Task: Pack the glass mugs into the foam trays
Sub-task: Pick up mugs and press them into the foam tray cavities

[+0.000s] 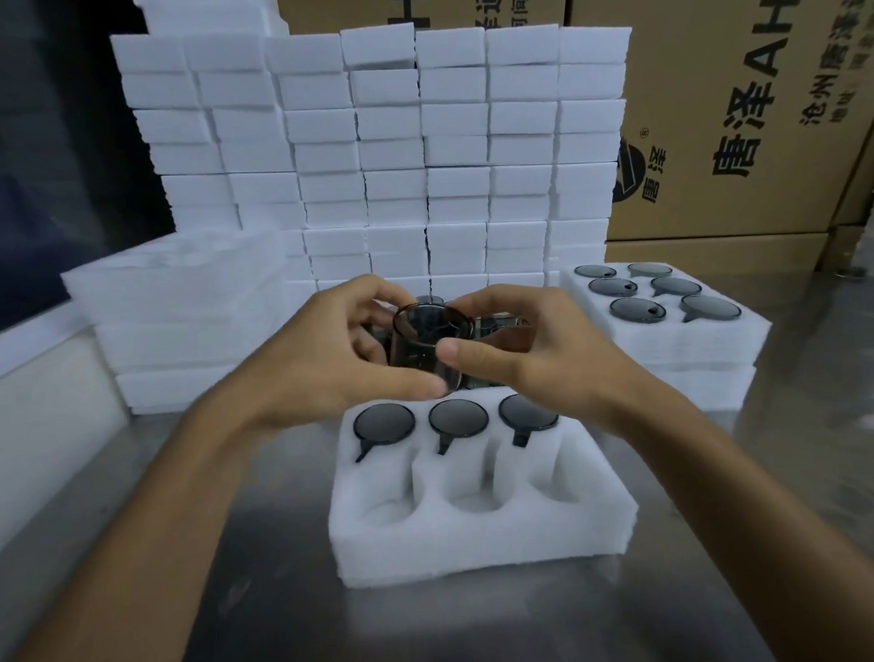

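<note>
Landmark: foam tray [481, 543] at centre of the steel worktop [265, 571]

Tray near row: three pockets empty, nothing in them. Tray far row: three dark glass mugs [458, 417] seated mouth-down, handles in the slots pointing toward the near row. So this tray looks half done, three left

Just above the tray's far edge: one more smoky glass mug [423, 344] held in the air, tilted, mouth toward the camera. Left hand [324, 360] has its grip curled round the mug's left side, thumb underneath. Right hand [533, 348] pinches the right side, thumb on the front wall. Both grips closed on the same mug. My read: it goes in a near-row pocket next, flipped mouth-down

Behind the hands there looks to be more glass on the worktop, mostly hidden, can't count

Right of and beyond the tray: filled tray [681, 336] with six mugs, on top of other foam, done

Left of and beyond the tray: stack of empty foam trays [178, 316]. Further back: wall of white foam blocks [413, 143], then cardboard cartons [727, 93]

Nothing blocks the near pockets
</note>
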